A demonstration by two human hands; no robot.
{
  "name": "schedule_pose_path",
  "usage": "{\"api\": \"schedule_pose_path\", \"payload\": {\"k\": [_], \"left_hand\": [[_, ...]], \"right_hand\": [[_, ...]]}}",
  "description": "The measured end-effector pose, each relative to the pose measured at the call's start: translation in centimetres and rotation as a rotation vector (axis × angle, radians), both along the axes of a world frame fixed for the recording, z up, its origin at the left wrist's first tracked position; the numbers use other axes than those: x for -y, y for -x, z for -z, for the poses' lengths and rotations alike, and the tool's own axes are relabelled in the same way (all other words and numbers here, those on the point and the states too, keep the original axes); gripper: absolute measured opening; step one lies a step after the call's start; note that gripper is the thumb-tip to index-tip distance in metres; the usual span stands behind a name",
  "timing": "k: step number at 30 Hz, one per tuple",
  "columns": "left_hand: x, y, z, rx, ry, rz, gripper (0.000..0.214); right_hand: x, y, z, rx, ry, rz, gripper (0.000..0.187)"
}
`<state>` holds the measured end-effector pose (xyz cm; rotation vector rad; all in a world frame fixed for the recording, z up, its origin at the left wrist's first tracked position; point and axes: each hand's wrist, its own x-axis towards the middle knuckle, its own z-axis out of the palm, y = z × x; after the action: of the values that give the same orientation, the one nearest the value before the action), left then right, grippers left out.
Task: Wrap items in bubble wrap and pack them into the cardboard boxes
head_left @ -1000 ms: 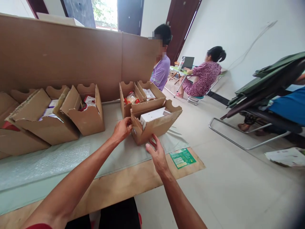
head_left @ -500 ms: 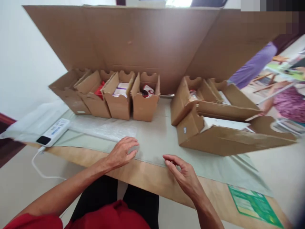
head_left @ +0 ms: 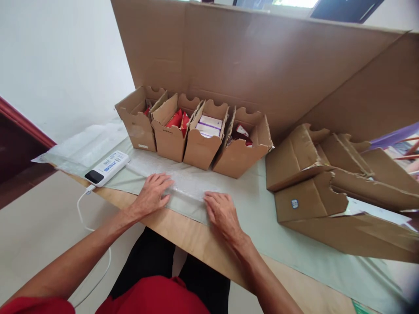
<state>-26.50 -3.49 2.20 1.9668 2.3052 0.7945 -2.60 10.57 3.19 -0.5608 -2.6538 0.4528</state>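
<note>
A flat strip of clear bubble wrap (head_left: pixel 188 185) lies on the pale green cloth (head_left: pixel 248 205) in front of me. My left hand (head_left: pixel 151 195) is open, palm down at its near edge, the fingertips resting on the strip and the thumb apart. At the strip's right end is my right hand (head_left: pixel 225 213), palm down with loosely bent fingers. Its fingertips touch the wrap; no grip on it shows. Beyond the strip stand a carton with white boxes (head_left: pixel 208 126) and one with red packets (head_left: pixel 178 120).
A white device (head_left: pixel 108 168) with a cable (head_left: pixel 80 209) lies left, near more bubble wrap (head_left: pixel 87 141). Further cardboard bins (head_left: pixel 139 126) line the back, others (head_left: pixel 304 200) stand right. A tall cardboard panel (head_left: pixel 248 56) rises behind. The wooden table edge (head_left: pixel 193 233) runs nearest me.
The view has swung left. Both hands have moved left over the table; my right hand has come from the bare cloth to the right end of the bubble wrap strip.
</note>
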Motion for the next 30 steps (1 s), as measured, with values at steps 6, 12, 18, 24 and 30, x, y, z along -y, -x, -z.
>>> {"api": "schedule_pose_path", "payload": {"k": [6, 12, 18, 24, 30], "left_hand": [[0.2, 1.2, -2.7, 0.164, 0.048, -0.045, 0.024], [-0.7, 1.4, -6.9, 0.723, 0.411, 0.083, 0.035], [-5.3, -0.4, -4.0, 0.779, 0.525, -0.065, 0.030], [-6.9, -1.0, -3.4, 0.466, 0.464, -0.053, 0.020], [-12.3, -8.0, -5.6, -0.087, 0.253, 0.238, 0.030]], "right_hand": [[1.4, -9.2, -5.9, -0.261, 0.367, 0.347, 0.025], [0.0, -16.6, -7.1, -0.537, 0.671, 0.671, 0.028], [-2.7, -17.3, -1.1, -0.427, 0.846, 0.728, 0.048], [0.2, -19.3, -1.0, -0.415, 0.869, 0.685, 0.039], [11.9, -22.0, -0.4, -0.333, 1.168, 0.568, 0.078]]}}
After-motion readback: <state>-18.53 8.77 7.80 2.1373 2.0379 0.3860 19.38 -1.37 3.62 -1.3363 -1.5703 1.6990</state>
